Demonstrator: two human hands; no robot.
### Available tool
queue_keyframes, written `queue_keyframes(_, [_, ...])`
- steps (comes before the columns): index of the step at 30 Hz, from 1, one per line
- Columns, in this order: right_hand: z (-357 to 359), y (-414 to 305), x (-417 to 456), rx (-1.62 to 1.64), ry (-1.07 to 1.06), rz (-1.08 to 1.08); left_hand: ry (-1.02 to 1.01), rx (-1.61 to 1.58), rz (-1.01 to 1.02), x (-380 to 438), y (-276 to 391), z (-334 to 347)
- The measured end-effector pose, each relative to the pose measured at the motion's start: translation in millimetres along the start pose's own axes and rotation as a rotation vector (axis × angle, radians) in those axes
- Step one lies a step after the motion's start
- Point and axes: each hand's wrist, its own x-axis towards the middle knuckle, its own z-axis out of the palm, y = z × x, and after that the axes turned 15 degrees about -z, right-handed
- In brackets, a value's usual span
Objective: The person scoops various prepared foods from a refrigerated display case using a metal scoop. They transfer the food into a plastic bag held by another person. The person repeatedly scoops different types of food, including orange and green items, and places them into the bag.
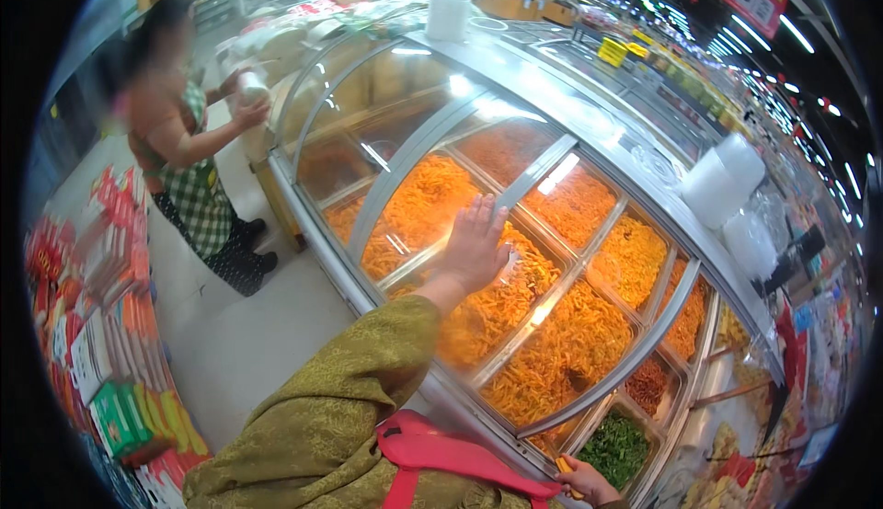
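Note:
My left hand (474, 247) lies flat, fingers spread, on the curved clear cover (441, 130) of a food display case, close to a metal frame strip (534, 171). Beneath the cover are metal pans of shredded orange food (552, 357), with a yellower chopped food (629, 257) in one. At the bottom edge my right hand (590, 483) grips a yellow-orange handle (567, 471); what the handle belongs to is hidden. Beside that hand is a pan of chopped green leaves (614, 443), and above it a pan of dark red food (647, 385).
White stacked tubs (448, 9) and clear plastic containers (724, 178) stand on the case's metal top (538, 64). A person in a checked apron (200, 198) stands to the left, holding a pale object (252, 87). Stacked packaged goods (117, 343) border the aisle floor (241, 343).

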Motion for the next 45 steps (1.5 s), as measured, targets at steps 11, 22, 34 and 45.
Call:
queue_keyframes(11, [-1, -24, -2, -0.372, -0.015, -0.101, 0.149, 0.002, 0.068, 6, -9, 12])
queue_keyframes(22, [-5, -21, 41, 0.020, -0.048, -0.169, 0.199, 0.075, 0.118, 1, -2, 15])
queue_keyframes(34, [14, -41, 52, 0.448, -0.086, -0.262, 0.213, 0.058, 0.115, 3, -3, 14])
queue_keyframes(45, [-4, 35, 43, 0.540, -0.039, -0.353, 0.155, 0.081, 0.112, -2, 0, 10])
